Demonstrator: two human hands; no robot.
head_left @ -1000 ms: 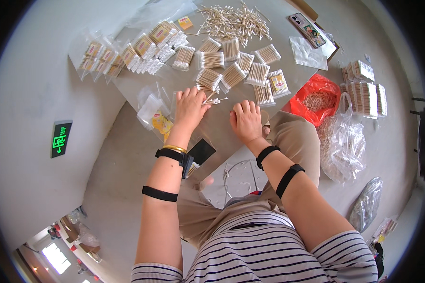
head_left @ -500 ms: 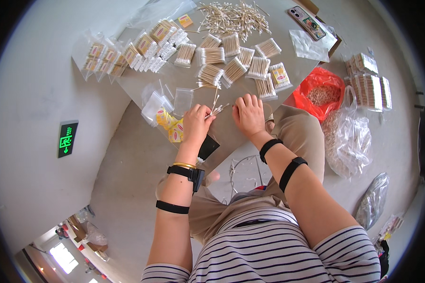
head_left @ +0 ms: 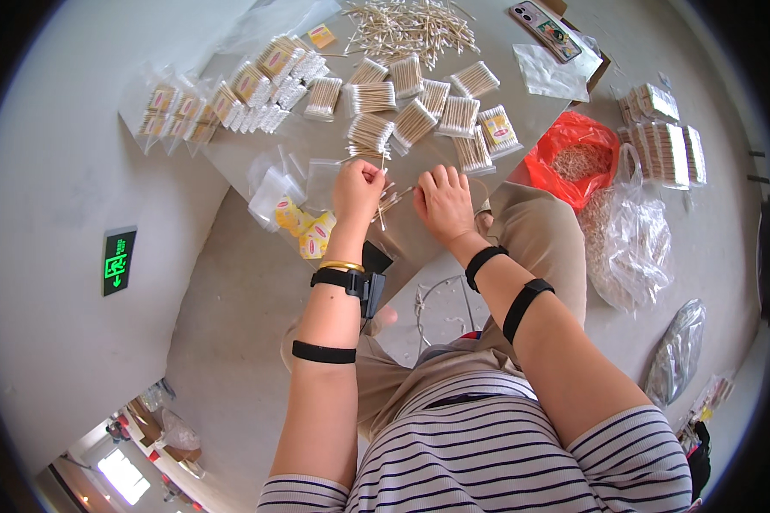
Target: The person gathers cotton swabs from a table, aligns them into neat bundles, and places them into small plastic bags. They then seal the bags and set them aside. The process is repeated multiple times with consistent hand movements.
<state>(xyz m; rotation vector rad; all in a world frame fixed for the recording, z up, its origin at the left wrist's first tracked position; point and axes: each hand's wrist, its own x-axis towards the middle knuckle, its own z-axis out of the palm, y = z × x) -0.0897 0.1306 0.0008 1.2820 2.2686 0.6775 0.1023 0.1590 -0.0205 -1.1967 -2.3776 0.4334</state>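
Observation:
My left hand (head_left: 356, 195) is closed in a pinch at the table's near edge, with a cotton swab (head_left: 382, 161) standing up from its fingertips. To the right of it my right hand (head_left: 447, 203) rests knuckles up, fingers curled together; what they hold, if anything, is hidden. Several loose cotton swabs (head_left: 388, 203) lie crosswise between the two hands. Just beyond are small clear bags packed with cotton swabs (head_left: 370, 132), spread over the middle of the table. Beside my left hand are an empty clear bag (head_left: 321, 182) and yellow printed cards (head_left: 315, 235).
A heap of loose swabs (head_left: 411, 32) covers the far table. Stacked filled packs (head_left: 252, 85) stand at the left. A phone (head_left: 546, 31) lies far right. A red bag (head_left: 565, 137) and a clear bag (head_left: 629, 248) stand right of my leg, near bundled packs (head_left: 659, 154).
My left hand has moved slightly away from me, toward the packed bags. Swabs that were at its fingertips now lie loose beside it. My right hand has barely moved.

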